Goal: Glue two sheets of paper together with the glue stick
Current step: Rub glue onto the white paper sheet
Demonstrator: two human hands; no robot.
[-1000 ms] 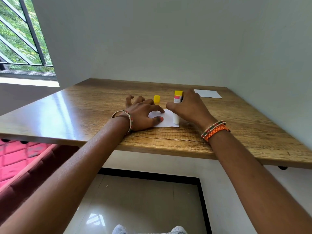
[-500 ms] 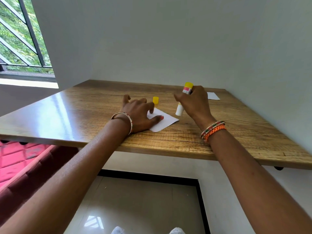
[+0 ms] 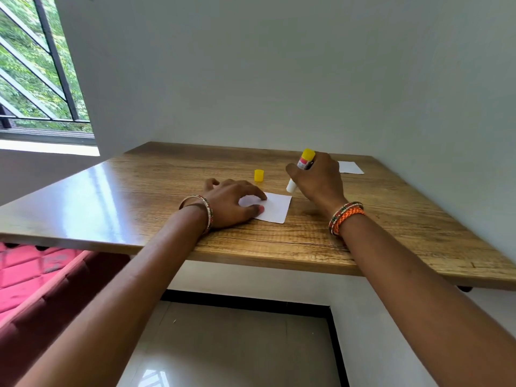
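A small white paper sheet (image 3: 275,208) lies on the wooden table (image 3: 391,227). My left hand (image 3: 231,202) rests on its left part, with a fingertip and the thumb pressing it down. My right hand (image 3: 318,180) grips the uncapped glue stick (image 3: 300,170), tilted, with its yellow base up and its white tip just above the sheet's far right corner. The yellow cap (image 3: 258,175) stands on the table behind the sheet. A second white sheet (image 3: 350,167) lies at the far right, partly hidden by my right hand.
The table meets a white wall at the back and on the right. A barred window (image 3: 39,79) is at the left. A red padded seat (image 3: 33,277) sits below the table's left edge. Tiled floor shows underneath.
My right hand has moved the glue stick from the sheet's right side to its far corner and tilted it. The sheet has turned slightly under my left hand.
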